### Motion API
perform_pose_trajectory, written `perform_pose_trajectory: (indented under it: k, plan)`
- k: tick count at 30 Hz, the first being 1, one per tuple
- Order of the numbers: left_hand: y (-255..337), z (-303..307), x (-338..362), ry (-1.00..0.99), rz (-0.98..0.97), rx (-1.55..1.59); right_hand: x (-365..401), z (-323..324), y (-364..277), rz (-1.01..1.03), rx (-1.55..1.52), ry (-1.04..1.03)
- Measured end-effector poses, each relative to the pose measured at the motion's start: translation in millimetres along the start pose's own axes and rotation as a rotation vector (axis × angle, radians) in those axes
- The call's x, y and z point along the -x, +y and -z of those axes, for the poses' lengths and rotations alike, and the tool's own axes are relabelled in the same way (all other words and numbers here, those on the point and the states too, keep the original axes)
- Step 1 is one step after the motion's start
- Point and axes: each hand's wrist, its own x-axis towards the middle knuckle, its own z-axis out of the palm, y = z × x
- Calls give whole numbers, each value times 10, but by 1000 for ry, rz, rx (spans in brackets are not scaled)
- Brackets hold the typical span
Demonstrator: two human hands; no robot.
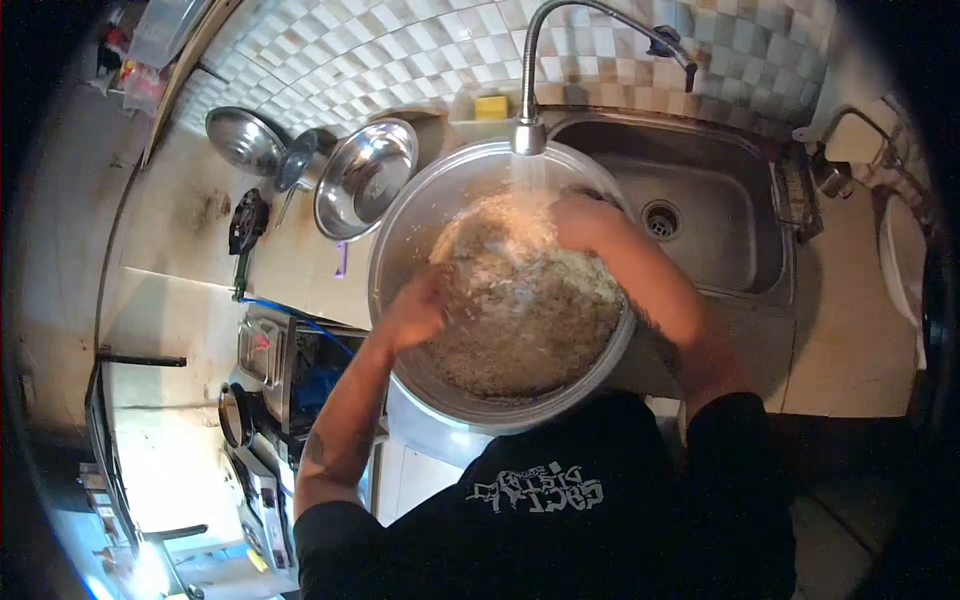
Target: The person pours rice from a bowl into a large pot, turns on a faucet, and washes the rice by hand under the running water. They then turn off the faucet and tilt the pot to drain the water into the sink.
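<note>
A large round metal pot [378,270] holds a mass of pale and brownish grains [530,330], which look like rice, in cloudy water. Above its far rim a flexible metal faucet [529,135] pours a stream of water into it. My left hand [420,305] is inside the pot on the left, at the edge of the grains, its fingers blurred. Farther back on the right, my right hand [582,222] reaches in beside the falling water. Motion and the grains hide its fingers. Whether either hand grips anything cannot be made out.
A steel sink [700,190] with a drain lies to the right. Several metal bowls, among them a shiny one [366,180], stand at the back left. A yellow sponge [491,107] sits behind the pot. A dark-headed tool [246,225] lies on the left counter.
</note>
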Motion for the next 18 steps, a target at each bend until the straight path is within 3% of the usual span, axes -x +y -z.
perform_pose_trajectory:
  k: [2, 3, 4, 6, 7, 11, 12, 14, 16, 18]
  plan:
    - [-436, 286, -405, 61, 32, 10, 55, 60, -92, 115, 214, -51]
    - [-590, 401, -621, 66, 139, -81, 79, 102, -91, 167, 328, -73]
    - [-747, 455, -803, 68, 252, -166, 32, -15, -28, 152, 229, 23]
    - [-922, 464, -1156, 96, 224, -269, -95, -233, 90, 117, 32, 228]
    - [-1005, 403, -1349, 118, 87, -283, -48, -284, 104, 73, -58, 406]
    - [-1100, -125, -2155, 192, -471, -297, -155, -165, 98, 20, -51, 213]
    - [-1105, -280, -2229, 204, -598, -290, -271, -288, 202, 40, -92, 264]
    - [-443, -435, -1990, -93, 14, 37, -414, -503, 326, 50, -203, 338]
    - [254, -383, -1596, -338, 172, -21, -231, -354, 184, 11, -335, 365]
    - [579, -266, -1230, -551, -149, -440, 6, -168, 62, -7, -379, 326]
